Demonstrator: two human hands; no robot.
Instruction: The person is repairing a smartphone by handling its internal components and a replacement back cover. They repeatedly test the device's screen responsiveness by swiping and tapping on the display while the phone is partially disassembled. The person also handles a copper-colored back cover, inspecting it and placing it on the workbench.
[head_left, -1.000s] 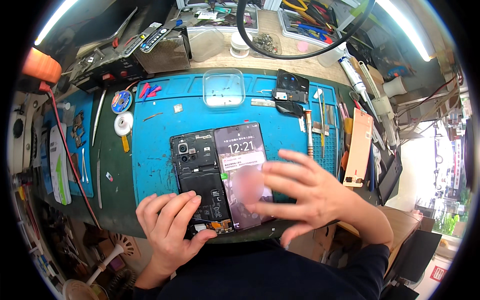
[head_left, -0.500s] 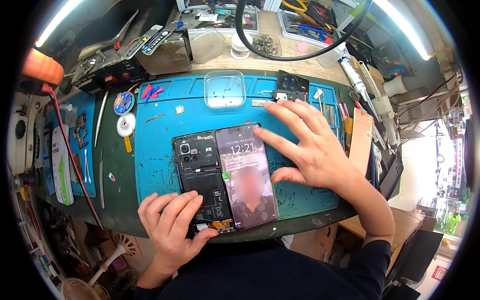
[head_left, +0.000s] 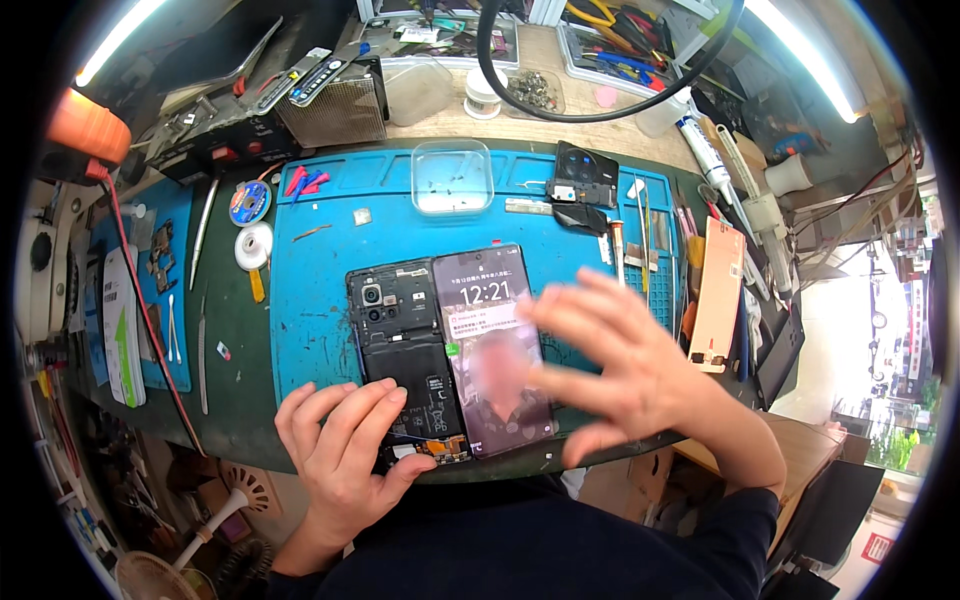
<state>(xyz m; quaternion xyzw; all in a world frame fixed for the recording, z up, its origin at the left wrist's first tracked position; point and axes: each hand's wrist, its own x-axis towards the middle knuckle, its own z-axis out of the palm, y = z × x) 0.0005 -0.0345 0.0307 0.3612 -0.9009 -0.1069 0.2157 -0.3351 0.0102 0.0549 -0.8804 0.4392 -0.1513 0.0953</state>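
Right hand (head_left: 622, 370), splayed, has moved down the lit screen (head_left: 490, 345); left hand (head_left: 342, 440) touches opened phone (head_left: 405, 355), grip unclear

blue mat (head_left: 310, 345) on a dark green bench top (head_left: 240, 415)
the mat carries an opened phone (head_left: 405, 355), its lit screen (head_left: 480, 268) alongside, a clear tray (head_left: 440, 160), a black panel (head_left: 598, 172) and pink pieces (head_left: 294, 182); on the green lie a blue reel (head_left: 249, 203) and a slim metal tool (head_left: 204, 360).

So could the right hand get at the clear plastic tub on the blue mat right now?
Probably yes. The right hand looks empty, with its fingers spread by the lit phone screen, and nothing tall seems to stand on the blue mat between it and the clear plastic tub.
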